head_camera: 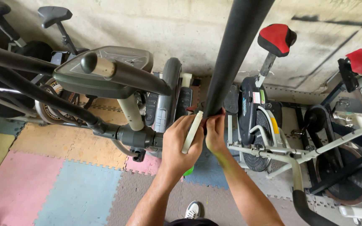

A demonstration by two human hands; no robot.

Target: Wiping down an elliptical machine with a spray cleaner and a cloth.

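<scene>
My left hand is closed around a flat whitish roll of tape, held edge-on just below the lower end of a thick black foam-covered bar. My right hand pinches the bottom edge of that black sleeve, right beside the roll. The bar rises steeply towards the camera and out of the top of the frame. A small green thing shows under my left wrist; what it is cannot be told.
An elliptical trainer with a grey console and black arms stands at the left. An exercise bike with a red saddle stands at the right, another machine beyond it. Coloured foam mats cover the floor. My shoe is below.
</scene>
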